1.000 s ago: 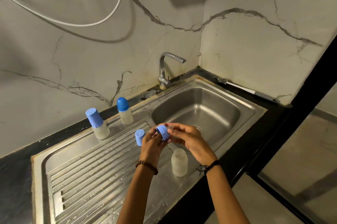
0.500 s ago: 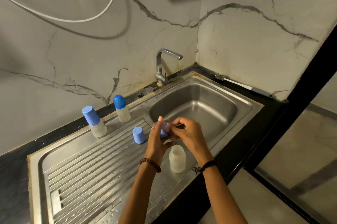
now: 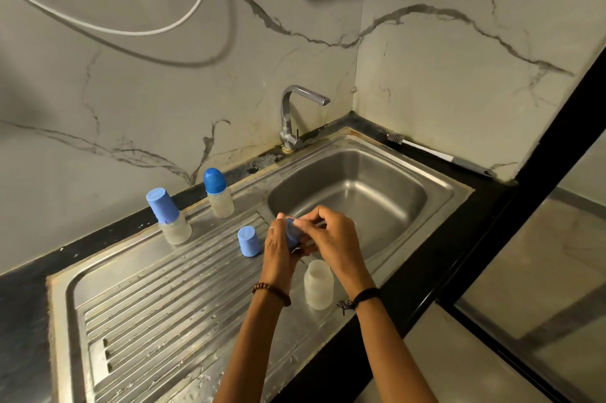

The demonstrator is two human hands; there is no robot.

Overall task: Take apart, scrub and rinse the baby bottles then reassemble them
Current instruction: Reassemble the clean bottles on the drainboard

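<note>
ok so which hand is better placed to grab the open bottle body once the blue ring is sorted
Probably the right hand. The open bottle body stands on the drainboard directly beneath its wrist, while the left hand grips the blue ring.

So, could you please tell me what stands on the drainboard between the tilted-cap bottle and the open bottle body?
A loose blue cap stands between the tilted-cap bottle and the open body, per the head view.

Tap (image 3: 290, 117), white cable (image 3: 183, 20), marble wall (image 3: 459, 74)
</note>
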